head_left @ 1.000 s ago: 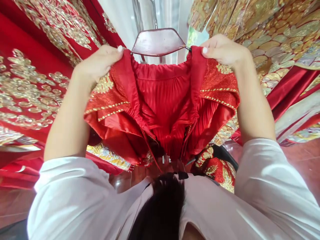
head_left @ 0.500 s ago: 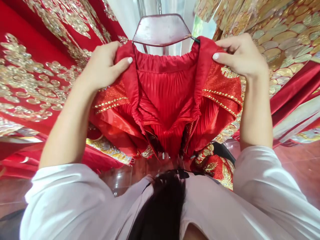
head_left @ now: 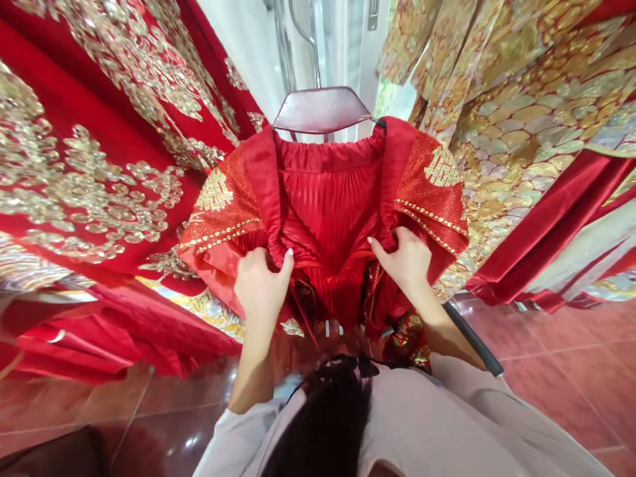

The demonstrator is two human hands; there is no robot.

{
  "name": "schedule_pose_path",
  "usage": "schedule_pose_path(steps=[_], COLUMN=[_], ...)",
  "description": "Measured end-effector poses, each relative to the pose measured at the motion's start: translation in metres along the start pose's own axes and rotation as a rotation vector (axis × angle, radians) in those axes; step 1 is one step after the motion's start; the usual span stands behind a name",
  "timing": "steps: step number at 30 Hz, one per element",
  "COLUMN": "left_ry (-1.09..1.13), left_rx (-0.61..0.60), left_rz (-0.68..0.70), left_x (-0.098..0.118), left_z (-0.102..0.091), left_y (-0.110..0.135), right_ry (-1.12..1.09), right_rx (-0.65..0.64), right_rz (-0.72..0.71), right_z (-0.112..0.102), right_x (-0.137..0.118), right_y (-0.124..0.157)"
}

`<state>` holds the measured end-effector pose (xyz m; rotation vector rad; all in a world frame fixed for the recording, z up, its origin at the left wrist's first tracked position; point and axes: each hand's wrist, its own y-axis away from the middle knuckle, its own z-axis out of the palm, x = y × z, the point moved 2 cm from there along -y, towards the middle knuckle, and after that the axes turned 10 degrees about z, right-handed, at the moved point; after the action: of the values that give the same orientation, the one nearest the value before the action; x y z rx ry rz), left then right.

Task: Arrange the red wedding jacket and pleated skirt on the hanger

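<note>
Where the person stands: a pale shirt [head_left: 462,414] and dark hair [head_left: 318,424] are the nearest; both forearms are bare and reach forward.
Left hand [head_left: 259,286]: it is about half closed, thumb in front and fingers partly hidden in the cloth; it has hold of the gathered front edge.
Right hand [head_left: 411,264]: it is bent in the same manner, opposite the left; the other front edge sits between its thumb and fingers.
Red garment [head_left: 328,199]: it hangs before the person, its front parted and the pleated inside showing; each shoulder carries a gold emblem [head_left: 215,191] and rows of gold dots.
Black bar [head_left: 474,339]: it lies slantwise, just beside the right forearm; what it belongs to, I cannot tell.
Hanger [head_left: 322,109]: its wide, flat middle shows above the neckline; a metal hook [head_left: 314,53] rises behind.
Around: beaded red clothing [head_left: 99,199] at left; gold scale-patterned clothing [head_left: 521,126] at right; reddish floor tiles [head_left: 571,358] below.
</note>
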<state>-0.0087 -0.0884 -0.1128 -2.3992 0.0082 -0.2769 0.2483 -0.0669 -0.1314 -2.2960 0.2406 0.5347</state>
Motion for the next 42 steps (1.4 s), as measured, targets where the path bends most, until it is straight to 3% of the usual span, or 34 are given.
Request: schedule_pose_path(steps=[3, 6, 8, 12, 15, 17, 21, 24, 29, 34, 36, 40, 42], left_ry=[0.061, 0.062, 0.041, 0.097, 0.224, 0.303, 0.348, 0.325, 0.294, 0.268, 0.255, 0.235, 0.237], left_rx=[-0.155, -0.117, -0.125, -0.148, -0.077, -0.075, -0.257, -0.315, -0.414, -0.561, -0.627, -0.762, -0.812], left_rz=[0.154, 0.384, 0.410, 0.299, 0.244, 0.183, -0.021, -0.091, -0.104, -0.109, -0.122, -0.153, -0.152], left_x=[0.019, 0.052, 0.065, 0.057, 0.040, 0.032, 0.033, 0.042, 0.052, 0.049, 0.048, 0.048, 0.050], left_z=[0.008, 0.012, 0.020, 0.042, 0.050, 0.059, 0.097, 0.131, 0.171, 0.180, 0.176, 0.162, 0.156], left_y=[0.010, 0.020, 0.024, 0.018, 0.022, 0.038, 0.090, 0.115, 0.108, 0.109, 0.123, 0.158, 0.170], right_ry=[-0.111, -0.228, -0.208, -0.163, -0.262, -0.330, -0.391, -0.437, -0.509, -0.422, -0.260, 0.142, 0.197], right_rx=[-0.080, -0.125, -0.191, -0.285, -0.226, -0.207, -0.203, -0.195, -0.171, -0.184, -0.342, -0.894, -1.042], right_rz=[-0.126, -0.371, -0.417, -0.291, -0.200, -0.135, -0.001, 0.030, 0.023, 0.076, 0.090, 0.029, 0.076], right_z=[0.004, 0.003, 0.010, 0.028, 0.030, 0.028, 0.025, 0.022, 0.017, 0.017, 0.021, 0.038, 0.044], right_x=[-0.020, -0.047, -0.057, -0.048, -0.036, -0.028, -0.018, -0.015, -0.021, -0.019, -0.012, 0.007, 0.013], right_y=[0.014, 0.025, 0.028, 0.026, 0.025, 0.027, 0.034, 0.039, 0.045, 0.046, 0.050, 0.081, 0.105])
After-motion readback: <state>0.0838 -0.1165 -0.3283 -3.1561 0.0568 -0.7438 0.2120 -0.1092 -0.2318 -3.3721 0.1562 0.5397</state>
